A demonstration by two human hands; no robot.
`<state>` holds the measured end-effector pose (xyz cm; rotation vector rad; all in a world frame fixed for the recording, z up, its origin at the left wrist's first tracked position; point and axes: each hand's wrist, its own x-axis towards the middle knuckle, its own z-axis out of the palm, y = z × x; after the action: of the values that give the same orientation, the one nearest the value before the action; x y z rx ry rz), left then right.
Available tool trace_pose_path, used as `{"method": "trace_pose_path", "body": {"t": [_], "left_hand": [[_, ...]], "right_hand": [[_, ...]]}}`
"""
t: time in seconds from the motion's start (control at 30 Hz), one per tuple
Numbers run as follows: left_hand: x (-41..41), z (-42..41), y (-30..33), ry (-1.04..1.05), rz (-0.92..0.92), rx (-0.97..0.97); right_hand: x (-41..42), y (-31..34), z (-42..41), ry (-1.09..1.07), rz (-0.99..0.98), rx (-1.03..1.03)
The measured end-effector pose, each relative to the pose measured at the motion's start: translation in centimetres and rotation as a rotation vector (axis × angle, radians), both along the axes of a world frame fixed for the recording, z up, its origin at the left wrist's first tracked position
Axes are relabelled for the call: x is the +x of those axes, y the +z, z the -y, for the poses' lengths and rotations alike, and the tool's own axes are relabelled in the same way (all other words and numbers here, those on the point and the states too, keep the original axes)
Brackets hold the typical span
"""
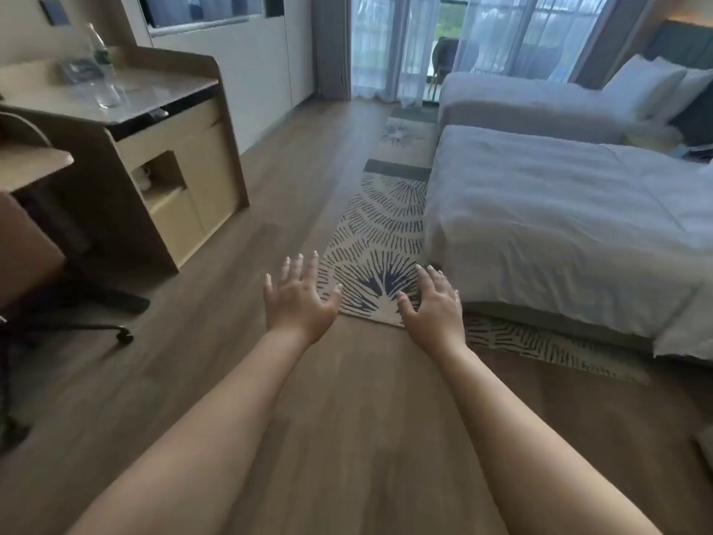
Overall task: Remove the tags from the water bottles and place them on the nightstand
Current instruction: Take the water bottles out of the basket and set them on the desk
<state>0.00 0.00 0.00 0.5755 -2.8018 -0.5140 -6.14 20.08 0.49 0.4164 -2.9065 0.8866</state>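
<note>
Both hands are held out in front of the body, palms down, above the wooden floor [347,399]. The left hand [299,299] is spread, with its fingers straight and apart, and nothing is held in it. The right hand [434,303] is also spread, with the fingers slightly relaxed, and nothing is gripped by it. The fingertips of both hands are seen over the near end of a patterned rug [380,241], which is laid along the floor beside the near bed [559,225]. A second bed [521,98] with white pillows is placed beyond the near bed, close to the curtained window [409,44]. A water bottle [101,63] is seen standing on the tabletop [166,88] of a wooden desk, far to the left of the near bed and well apart from both hands. Because of blur, a tag on the bottle cannot be made out. An office chair [23,210] is partly visible in front of the desk.
</note>
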Motion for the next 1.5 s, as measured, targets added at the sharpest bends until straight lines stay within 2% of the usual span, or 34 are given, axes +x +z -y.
{"method": "trace_pose_path", "body": {"t": [0.23, 0.43, 0.8, 1.03, 1.27, 1.5], "left_hand": [[3.0, 4.7, -3.2, 0.218, 0.036, 0.021], [5.3, 10.4, -4.7, 0.441, 0.035, 0.067], [3.4, 25.6, -5.6, 0.731, -0.004, 0.077], [0.3, 38.4, -4.5, 0.856, -0.017, 0.108], [-2.4, 47.5, -2.5, 0.925, -0.022, 0.113], [-3.9, 56.9, -3.2, 1.060, -0.021, 0.169]], "right_hand": [[-0.9, -2.0, 5.3, 0.144, 0.035, 0.054], [-1.8, -3.1, 13.1, 0.298, 0.069, 0.065], [-7.6, -4.7, 33.4, 0.615, 0.071, 0.087], [-12.3, -3.6, 48.8, 0.719, 0.057, 0.100], [-14.2, -2.7, 60.2, 0.829, 0.029, 0.094], [-16.5, -3.4, 71.4, 0.938, 0.051, 0.099]]}}
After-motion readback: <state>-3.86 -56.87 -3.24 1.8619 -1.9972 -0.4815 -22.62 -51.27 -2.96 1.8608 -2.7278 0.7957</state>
